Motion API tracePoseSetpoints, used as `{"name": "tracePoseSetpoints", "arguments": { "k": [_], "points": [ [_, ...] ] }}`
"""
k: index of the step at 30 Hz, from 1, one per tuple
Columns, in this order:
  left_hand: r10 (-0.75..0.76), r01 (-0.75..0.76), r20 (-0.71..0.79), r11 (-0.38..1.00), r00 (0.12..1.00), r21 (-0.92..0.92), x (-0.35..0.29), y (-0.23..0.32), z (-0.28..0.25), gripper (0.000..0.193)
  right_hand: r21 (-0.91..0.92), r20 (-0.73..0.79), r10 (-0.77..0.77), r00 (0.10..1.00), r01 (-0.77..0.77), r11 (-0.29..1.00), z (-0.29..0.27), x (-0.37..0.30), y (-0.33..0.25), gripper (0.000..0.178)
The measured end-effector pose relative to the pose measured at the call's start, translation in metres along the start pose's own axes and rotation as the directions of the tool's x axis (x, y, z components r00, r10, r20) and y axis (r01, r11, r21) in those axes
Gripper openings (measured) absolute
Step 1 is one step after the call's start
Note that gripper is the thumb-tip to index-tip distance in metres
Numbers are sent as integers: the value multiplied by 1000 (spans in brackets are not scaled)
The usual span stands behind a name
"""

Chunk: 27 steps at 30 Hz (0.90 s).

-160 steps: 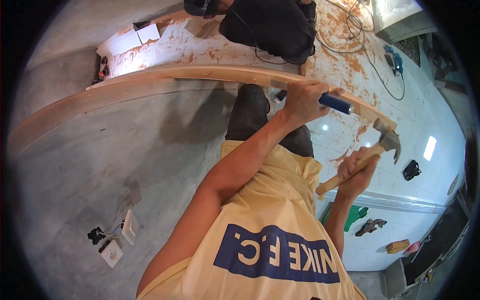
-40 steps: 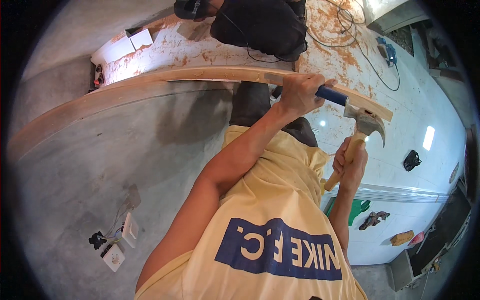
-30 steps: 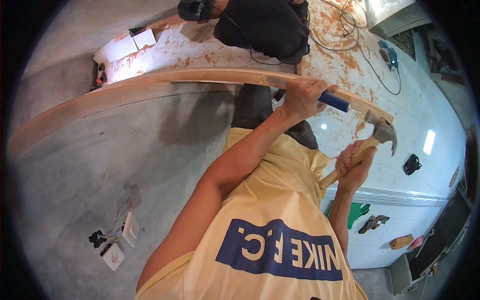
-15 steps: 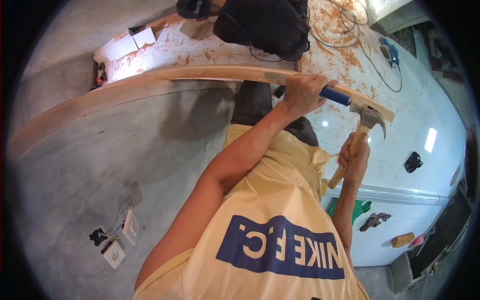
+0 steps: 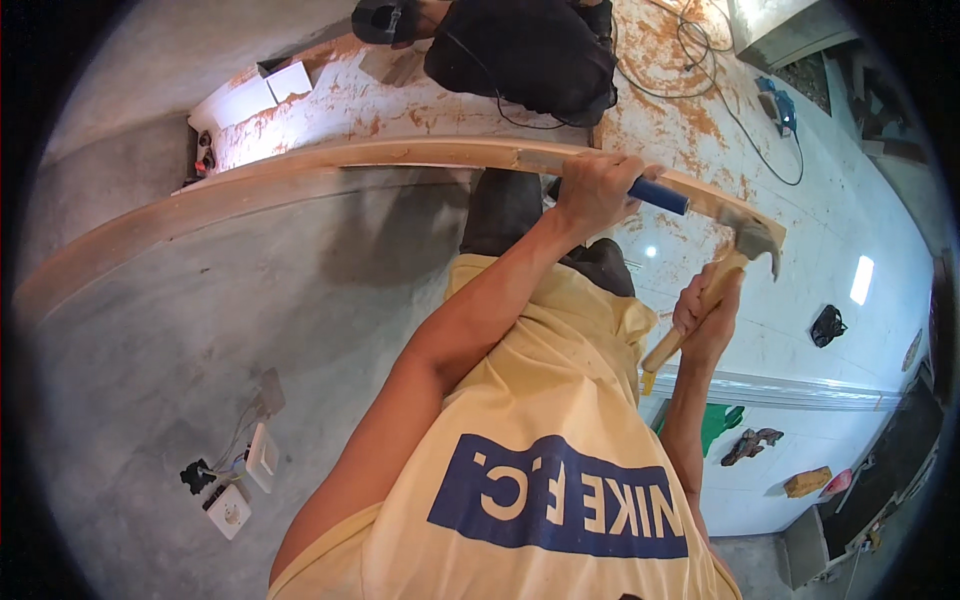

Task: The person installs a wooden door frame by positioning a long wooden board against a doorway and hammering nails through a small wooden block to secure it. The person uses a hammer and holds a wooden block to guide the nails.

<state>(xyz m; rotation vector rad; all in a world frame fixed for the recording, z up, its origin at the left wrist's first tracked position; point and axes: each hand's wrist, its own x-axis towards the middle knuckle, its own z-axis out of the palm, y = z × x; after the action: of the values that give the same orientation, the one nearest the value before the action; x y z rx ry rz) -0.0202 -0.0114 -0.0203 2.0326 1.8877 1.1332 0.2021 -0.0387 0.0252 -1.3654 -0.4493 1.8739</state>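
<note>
My left hand [image 5: 596, 188] is closed around a chisel with a blue handle [image 5: 660, 195]. Its flat metal blade [image 5: 540, 159] lies along the face of a long wooden board [image 5: 400, 152], pointing left. In my right hand [image 5: 708, 318] is a claw hammer [image 5: 752, 240], gripped by its wooden handle. The hammer's head is a short way to the right of the chisel's butt end, apart from it and in front of the board's right end. My fingers hide the middle of the chisel.
Beyond the board, a person in black clothes [image 5: 525, 60] is beside a white surface strewn with wood shavings. A blue power tool [image 5: 778, 105] with a cord lies at the far right. Wall sockets with loose wires [image 5: 232, 508] are at lower left. A black bundle [image 5: 827, 325] lies to the right.
The hammer head was against the chisel's butt end and is now drawn back to the right, leaving a gap. My left hand and the chisel have shifted slightly left.
</note>
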Motion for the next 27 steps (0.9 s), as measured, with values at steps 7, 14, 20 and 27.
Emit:
{"name": "tracePoseSetpoints", "arguments": {
  "k": [7, 14, 20, 27],
  "points": [
    [35, -38, -102, 999, 994, -26, 4, -1, -4, 17, 93, 56, -110, 992, 105, 990, -12, 8, -6, 48],
    [-12, -9, -192, 994, 981, -111, 7, 4, -16, 24, -55, 30, -70, 997, 72, 996, -2, -6, -17, 47],
    [-35, -8, -243, 985, 969, -171, 10, 8, -20, 40, -110, 67, -58, 996, 65, 992, -1, -6, -10, 48],
    [-13, -16, -189, 988, 982, -153, 8, -1, -15, 33, -137, 88, -64, 994, 75, 988, 3, -11, -13, 49]
  ]
}}
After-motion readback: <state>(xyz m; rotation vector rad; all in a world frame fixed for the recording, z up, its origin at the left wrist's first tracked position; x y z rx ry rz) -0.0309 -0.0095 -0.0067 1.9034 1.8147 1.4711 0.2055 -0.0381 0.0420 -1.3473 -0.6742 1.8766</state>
